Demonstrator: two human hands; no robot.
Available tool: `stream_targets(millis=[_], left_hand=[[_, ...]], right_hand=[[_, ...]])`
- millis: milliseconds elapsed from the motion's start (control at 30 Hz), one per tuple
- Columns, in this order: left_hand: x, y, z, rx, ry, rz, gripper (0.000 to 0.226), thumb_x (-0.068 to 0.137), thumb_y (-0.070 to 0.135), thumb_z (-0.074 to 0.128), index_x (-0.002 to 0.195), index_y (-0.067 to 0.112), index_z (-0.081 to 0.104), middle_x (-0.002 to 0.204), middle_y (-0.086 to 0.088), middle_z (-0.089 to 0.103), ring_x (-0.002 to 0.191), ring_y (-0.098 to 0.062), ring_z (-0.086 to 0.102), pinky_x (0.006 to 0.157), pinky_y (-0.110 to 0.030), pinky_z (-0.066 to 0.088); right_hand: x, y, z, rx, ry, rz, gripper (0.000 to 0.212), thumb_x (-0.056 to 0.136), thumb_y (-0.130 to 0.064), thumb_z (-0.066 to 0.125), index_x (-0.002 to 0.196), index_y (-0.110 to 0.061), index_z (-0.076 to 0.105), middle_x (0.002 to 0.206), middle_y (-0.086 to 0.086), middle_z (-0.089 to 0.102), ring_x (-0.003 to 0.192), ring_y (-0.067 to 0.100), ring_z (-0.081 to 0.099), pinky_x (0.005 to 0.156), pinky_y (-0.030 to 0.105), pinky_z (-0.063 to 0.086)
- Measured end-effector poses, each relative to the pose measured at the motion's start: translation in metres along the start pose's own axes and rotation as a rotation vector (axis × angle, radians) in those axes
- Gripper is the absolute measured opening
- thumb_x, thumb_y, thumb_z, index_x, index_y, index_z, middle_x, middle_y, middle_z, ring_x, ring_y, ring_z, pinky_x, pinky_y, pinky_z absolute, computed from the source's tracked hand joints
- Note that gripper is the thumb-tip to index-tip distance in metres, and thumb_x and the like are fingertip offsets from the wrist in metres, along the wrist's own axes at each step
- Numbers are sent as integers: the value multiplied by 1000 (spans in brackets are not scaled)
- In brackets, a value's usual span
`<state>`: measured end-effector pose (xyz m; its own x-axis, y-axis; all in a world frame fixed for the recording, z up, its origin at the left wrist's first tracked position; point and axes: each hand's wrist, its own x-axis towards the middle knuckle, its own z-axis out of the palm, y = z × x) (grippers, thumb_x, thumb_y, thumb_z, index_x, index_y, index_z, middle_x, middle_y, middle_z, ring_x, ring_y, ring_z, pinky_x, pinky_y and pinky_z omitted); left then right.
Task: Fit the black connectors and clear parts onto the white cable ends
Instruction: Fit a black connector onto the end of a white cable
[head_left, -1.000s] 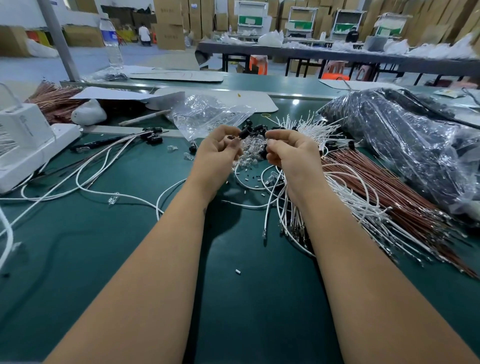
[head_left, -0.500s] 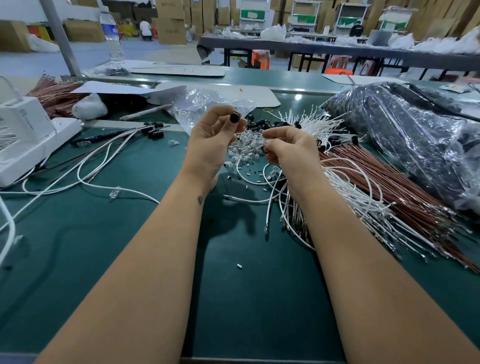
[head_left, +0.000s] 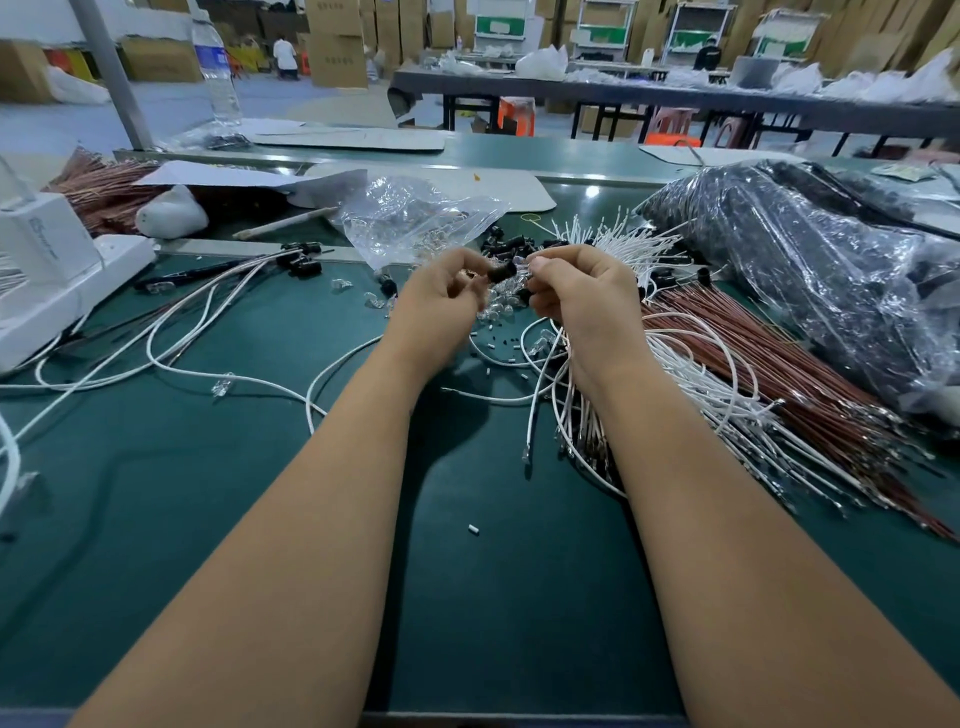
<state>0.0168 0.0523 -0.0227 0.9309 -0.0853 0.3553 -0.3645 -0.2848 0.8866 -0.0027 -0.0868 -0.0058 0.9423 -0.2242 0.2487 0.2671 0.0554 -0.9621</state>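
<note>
Two hands (head_left: 441, 301), one bottle (head_left: 215, 67), perhaps two bags (head_left: 415, 218).

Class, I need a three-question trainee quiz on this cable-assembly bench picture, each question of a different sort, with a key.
1. True or false: the left hand grips a black connector.
2. Multiple choice: the reddish-brown wire bundle on the green table lies A) left of both forearms, B) right of the right hand, C) inside the clear plastic bag.
3. Fill in: the loose pile of clear parts lies below and between the two ____.

Key: 1 true; 2 B; 3 hands.
</note>
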Motion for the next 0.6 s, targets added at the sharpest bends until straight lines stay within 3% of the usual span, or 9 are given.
stream_targets(millis=[200, 400, 600], left_hand=[[0, -1, 1, 9, 5, -56, 10, 95, 11, 53, 95, 14, 62, 61, 5, 41, 41, -1, 32, 41, -15, 29], [-2, 1, 1, -23, 2, -44, 16, 93, 11, 55, 82, 19, 62, 60, 2, 40, 41, -1, 30, 40, -14, 26], [-2, 1, 1, 26, 24, -19, 9, 92, 10, 57, 88, 13, 64, 59, 2, 42, 42, 0, 32, 43, -12, 28]], right_hand=[[2, -1, -2, 101, 51, 60, 14, 89, -3, 60, 77, -10, 64, 58, -1, 59, 48, 8, 54, 50, 19, 46], [2, 2, -2, 26, 24, 38, 15, 90, -5, 63, 76, -12, 66, 60, -1, 61, 55, 9, 56, 53, 19, 47], [3, 4, -1, -56, 9, 17, 13, 91, -6, 62, 79, -11, 66, 63, -1, 60, 55, 6, 56, 53, 17, 47]])
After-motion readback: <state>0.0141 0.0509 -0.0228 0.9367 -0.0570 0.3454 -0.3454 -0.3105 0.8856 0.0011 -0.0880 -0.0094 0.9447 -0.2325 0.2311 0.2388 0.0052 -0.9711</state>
